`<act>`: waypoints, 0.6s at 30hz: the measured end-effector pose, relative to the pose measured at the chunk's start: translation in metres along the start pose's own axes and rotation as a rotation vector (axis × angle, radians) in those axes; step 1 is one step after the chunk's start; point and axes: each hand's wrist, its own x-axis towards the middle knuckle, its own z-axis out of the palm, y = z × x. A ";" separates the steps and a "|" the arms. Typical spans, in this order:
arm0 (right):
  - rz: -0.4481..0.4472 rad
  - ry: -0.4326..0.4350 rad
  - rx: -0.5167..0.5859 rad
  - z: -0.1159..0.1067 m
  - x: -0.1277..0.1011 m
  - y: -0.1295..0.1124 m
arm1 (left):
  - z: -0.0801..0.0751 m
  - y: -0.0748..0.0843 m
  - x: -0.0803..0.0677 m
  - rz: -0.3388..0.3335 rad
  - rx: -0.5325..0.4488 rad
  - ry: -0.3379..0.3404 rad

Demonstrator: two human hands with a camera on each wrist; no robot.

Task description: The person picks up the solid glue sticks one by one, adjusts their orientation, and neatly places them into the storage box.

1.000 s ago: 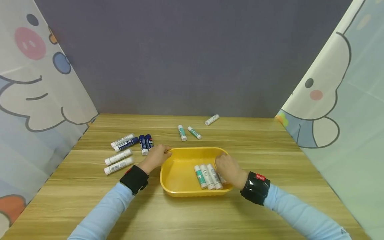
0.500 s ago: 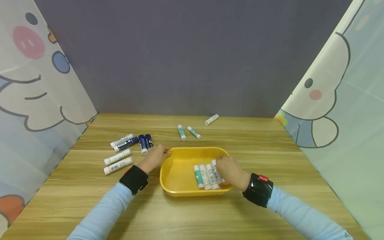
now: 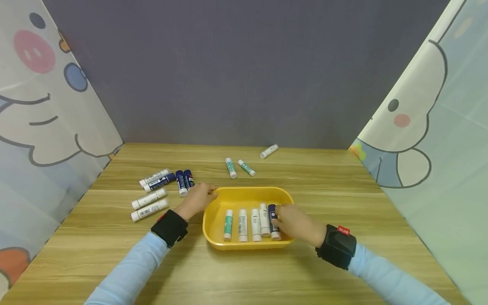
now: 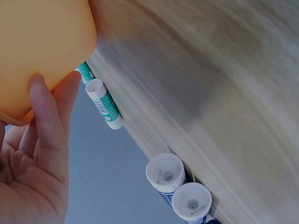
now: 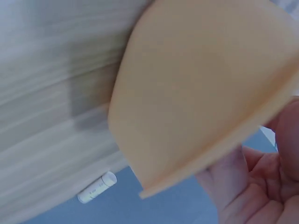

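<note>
A yellow tray [image 3: 248, 245] sits on the wooden table with several glue sticks standing side by side in it. My left hand [image 3: 196, 201] pinches the tray's left rim; the left wrist view shows its fingers [image 4: 46, 112] at the tray wall. Inside the tray's right end, my right hand [image 3: 299, 223] has curled fingers on a dark blue glue stick [image 3: 272, 216]. Left of that lie white glue sticks [image 3: 255, 224] and, apart at the far left, a green-and-white glue stick [image 3: 228, 224]. In the right wrist view the tray wall hides most of the fingers' contact.
On the table's left lie several white glue sticks [image 3: 149, 210] and dark blue ones [image 3: 181, 183]. Behind the tray are two green-and-white glue sticks [image 3: 231, 167] and a white one [image 3: 269, 151]. A grey panel [image 3: 244, 76] rises at the back, with printed cloth at both sides.
The glue sticks in the tray have spread apart, with the green one shifted left. The dark blue stick has come into view as my right hand drew back rightward. My left hand stays put.
</note>
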 end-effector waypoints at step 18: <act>-0.095 0.157 -0.010 -0.038 0.025 0.019 | 0.000 0.002 -0.001 -0.017 -0.012 0.005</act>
